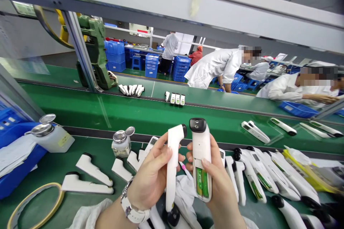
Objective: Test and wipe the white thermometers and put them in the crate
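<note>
My left hand is closed around a white infrared thermometer, seen from its side with its black-tipped head upward. Upright in my right hand is a second thermometer, its back toward me. The battery bay of this one is uncovered, and green batteries show inside. Both thermometers are held close together without touching, above the green bench. Below them lie a white cloth and more thermometers, partly hidden by my hands. A pink-and-white stick shows between the two hands.
Several thermometers crowd the right side, beside a yellow bag. At left are dispenser bottles, a tape roll and a blue bin. Beyond the bench runs a green conveyor belt; co-workers in white coats stand past it.
</note>
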`<state>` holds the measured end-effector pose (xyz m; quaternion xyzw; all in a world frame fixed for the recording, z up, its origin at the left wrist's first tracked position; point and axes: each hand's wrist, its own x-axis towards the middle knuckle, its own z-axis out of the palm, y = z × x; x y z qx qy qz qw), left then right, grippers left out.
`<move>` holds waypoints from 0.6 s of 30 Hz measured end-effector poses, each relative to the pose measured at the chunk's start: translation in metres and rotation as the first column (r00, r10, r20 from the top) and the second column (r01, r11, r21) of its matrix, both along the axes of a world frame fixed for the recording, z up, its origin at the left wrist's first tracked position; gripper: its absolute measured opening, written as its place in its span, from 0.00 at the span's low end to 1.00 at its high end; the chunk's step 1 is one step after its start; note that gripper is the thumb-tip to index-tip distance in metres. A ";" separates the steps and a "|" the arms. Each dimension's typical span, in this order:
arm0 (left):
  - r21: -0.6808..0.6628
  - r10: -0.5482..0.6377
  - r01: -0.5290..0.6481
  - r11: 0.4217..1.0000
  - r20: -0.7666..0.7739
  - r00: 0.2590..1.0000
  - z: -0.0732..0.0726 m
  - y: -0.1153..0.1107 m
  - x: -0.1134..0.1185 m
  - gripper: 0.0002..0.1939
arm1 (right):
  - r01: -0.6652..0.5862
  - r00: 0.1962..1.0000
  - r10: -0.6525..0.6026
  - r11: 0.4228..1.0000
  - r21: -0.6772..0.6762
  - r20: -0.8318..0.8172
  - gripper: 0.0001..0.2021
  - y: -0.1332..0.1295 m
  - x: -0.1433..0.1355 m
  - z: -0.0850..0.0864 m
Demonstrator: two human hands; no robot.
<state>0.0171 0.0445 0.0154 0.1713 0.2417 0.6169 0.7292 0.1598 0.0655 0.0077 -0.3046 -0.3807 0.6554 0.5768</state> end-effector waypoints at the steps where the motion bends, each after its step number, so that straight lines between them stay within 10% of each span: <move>1: 0.006 -0.002 0.002 1.000 0.004 1.000 0.001 0.000 0.000 0.18 | -0.015 1.000 0.015 1.000 -0.027 -0.023 0.29 0.000 -0.001 0.001; 18: 0.042 -0.083 0.078 0.996 0.136 0.987 0.007 0.004 0.002 0.18 | -0.071 0.985 0.045 0.986 -0.152 -0.169 0.19 -0.003 -0.009 0.006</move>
